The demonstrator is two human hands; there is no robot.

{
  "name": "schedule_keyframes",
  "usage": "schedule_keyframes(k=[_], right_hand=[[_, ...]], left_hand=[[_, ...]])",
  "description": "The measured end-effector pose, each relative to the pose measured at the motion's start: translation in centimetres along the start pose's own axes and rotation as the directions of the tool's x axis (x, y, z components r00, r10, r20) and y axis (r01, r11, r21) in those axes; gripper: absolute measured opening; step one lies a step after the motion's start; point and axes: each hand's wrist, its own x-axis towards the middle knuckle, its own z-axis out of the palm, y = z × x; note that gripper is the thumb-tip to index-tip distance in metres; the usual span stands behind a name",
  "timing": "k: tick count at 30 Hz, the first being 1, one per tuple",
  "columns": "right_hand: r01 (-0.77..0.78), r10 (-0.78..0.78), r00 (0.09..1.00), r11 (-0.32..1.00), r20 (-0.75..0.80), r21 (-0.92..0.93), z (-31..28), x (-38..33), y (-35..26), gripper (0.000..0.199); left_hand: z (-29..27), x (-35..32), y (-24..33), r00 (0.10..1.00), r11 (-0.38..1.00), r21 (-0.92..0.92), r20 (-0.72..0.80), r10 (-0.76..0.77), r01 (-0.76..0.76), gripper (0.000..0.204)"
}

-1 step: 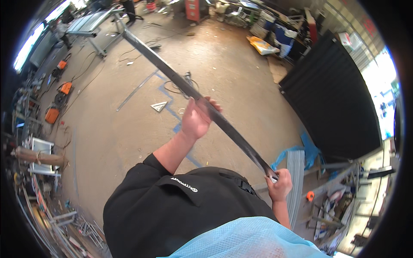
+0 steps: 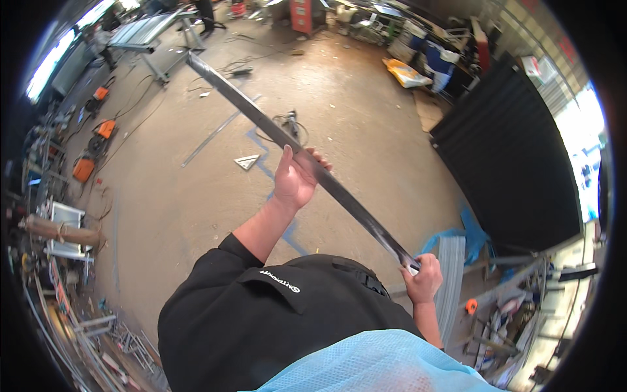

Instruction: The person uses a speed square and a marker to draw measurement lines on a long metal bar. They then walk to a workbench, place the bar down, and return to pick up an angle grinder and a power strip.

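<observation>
A long, dark metal bar (image 2: pixel 353 208) slants across the middle of the view, from far left down to near right. Around its middle is my left hand (image 2: pixel 297 179), palm up beneath the bar, with the thumb on one side and fingertips showing past the other. My right hand (image 2: pixel 424 277) grips the near end, the thumb pressed close to the tip. The bar's far end hangs in the air over the floor. Beyond my left hand, a corded power tool (image 2: pixel 292 123) and a white triangular square (image 2: pixel 247 162) lie on the floor.
A large black ribbed panel (image 2: pixel 509 157) stands on the right. Grey metal strips (image 2: pixel 452 274) lie near my right hand, beside an orange tape measure (image 2: pixel 471 306). Orange machines (image 2: pixel 83 170) with cables line the left. A metal workbench frame (image 2: pixel 147 38) stands at far left.
The floor and surroundings have shifted slightly right and down in view. The bar's far end appears a little lower. Both hands keep the same hold on it.
</observation>
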Motion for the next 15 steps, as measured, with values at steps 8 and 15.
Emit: schedule_keyframes(k=[8,15], right_hand=[[0.004,-0.050,0.977,0.975,0.205,0.221,9.0,11.1,5.3,0.053],[-0.252,0.199,0.857,0.966,0.475,0.049,15.9,21.0,15.9,0.045]], left_hand=[[-14.7,5.4,11.7,0.660,0.880,0.218,-0.592,0.463,-0.422,0.052],[-20.6,8.5,18.5,0.220,0.699,0.367,-0.771,0.598,-0.614,0.061]])
